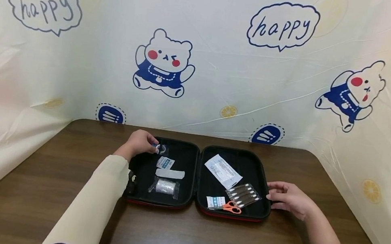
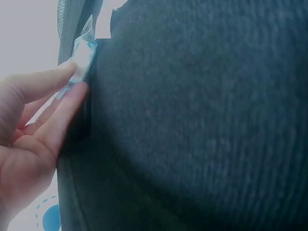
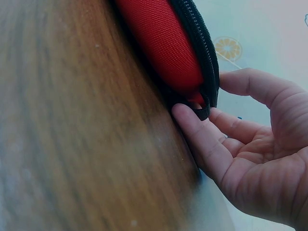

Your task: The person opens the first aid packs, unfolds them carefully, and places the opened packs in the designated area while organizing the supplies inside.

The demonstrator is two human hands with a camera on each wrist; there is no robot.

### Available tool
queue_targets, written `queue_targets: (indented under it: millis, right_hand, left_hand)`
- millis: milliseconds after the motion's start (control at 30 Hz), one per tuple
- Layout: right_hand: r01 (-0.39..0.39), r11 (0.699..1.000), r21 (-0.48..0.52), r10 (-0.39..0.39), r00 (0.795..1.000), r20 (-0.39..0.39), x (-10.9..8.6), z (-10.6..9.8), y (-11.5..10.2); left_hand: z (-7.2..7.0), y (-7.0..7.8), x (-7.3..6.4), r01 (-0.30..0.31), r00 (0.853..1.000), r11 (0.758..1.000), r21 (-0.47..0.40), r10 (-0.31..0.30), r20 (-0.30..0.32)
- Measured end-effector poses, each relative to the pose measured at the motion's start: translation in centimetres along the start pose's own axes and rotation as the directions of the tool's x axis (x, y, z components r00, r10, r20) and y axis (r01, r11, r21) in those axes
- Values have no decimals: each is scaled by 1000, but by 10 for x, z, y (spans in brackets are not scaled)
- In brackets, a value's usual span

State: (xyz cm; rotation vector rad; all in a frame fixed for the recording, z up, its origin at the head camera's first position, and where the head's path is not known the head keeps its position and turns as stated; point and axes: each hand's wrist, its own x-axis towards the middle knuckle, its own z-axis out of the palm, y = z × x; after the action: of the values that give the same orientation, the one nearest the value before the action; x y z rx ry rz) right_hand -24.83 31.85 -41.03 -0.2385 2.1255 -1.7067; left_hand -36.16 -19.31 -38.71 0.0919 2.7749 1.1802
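Your left hand (image 1: 139, 143) reaches over the far corner of the left half of the open case (image 1: 171, 200), which lies flat on the dark wooden tabletop (image 1: 45, 185). Thumb and forefinger pinch a small clear packet with blue print (image 1: 160, 148); the left wrist view shows the same packet (image 2: 82, 60) pressed between two fingertips (image 2: 72, 94) against the black lining of the case (image 2: 202, 125).

Just nearer you in that left half lie a small white-and-blue sachet (image 1: 165, 162), a flat white strip (image 1: 170, 173) and a wrapped gauze roll (image 1: 165, 186), one below the other.

Your right hand (image 1: 290, 199) rests at the right-hand edge of the case, fingers loosely extended and holding nothing. In the right wrist view the fingers (image 3: 202, 139) touch the zipper rim (image 3: 204, 53) where the red outer shell (image 3: 163, 43) meets the tabletop (image 3: 72, 125), with the thumb above the rim and the other fingers beneath it.

The right half of the case holds a large white printed pouch (image 1: 223, 171), a clear sleeve of brown-tipped swabs (image 1: 243, 194), a small white-and-blue packet (image 1: 215, 202) and orange-handled scissors (image 1: 231, 208) near the front edge, the scissors touching the small packet.

Behind the tabletop hangs a pale printed sheet (image 1: 203, 58) with bears and "happy" speech bubbles.
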Motion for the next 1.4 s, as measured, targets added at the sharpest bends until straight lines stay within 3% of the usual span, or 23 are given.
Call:
queue_targets:
  millis: [200, 433, 600, 733, 933, 1133, 1400]
  right_hand:
    - [3, 1000, -2, -3, 1000, 0, 1, 0, 0]
    - [6, 1000, -5, -6, 1000, -6, 1, -2, 1]
    - [8, 1000, -6, -8, 1000, -8, 1, -1, 1]
    - [5, 1000, -6, -5, 1000, -7, 0, -1, 1]
    - [5, 1000, -5, -5, 1000, -3, 1, -1, 1]
    - [4, 1000, -3, -4, 1000, -2, 1, -2, 1]
    - [2, 1000, 2, -2, 1000, 2, 2, -1, 2]
  left_hand:
    - [3, 3, 2, -1, 1000, 1000, -20, 0, -14]
    - [5, 0, 5, -4, 1000, 1000, 23, 4, -22]
    - [5, 0, 5, 41, 998, 991, -131, -35, 46]
    - [8, 1, 5, 57, 998, 977, -204, -50, 41]
    - [12, -1, 9, 40, 999, 991, -127, -42, -10]
    - [13, -1, 6, -20, 998, 999, -26, 19, -52]
    - [18, -3, 8, -14, 999, 996, -86, 10, -40]
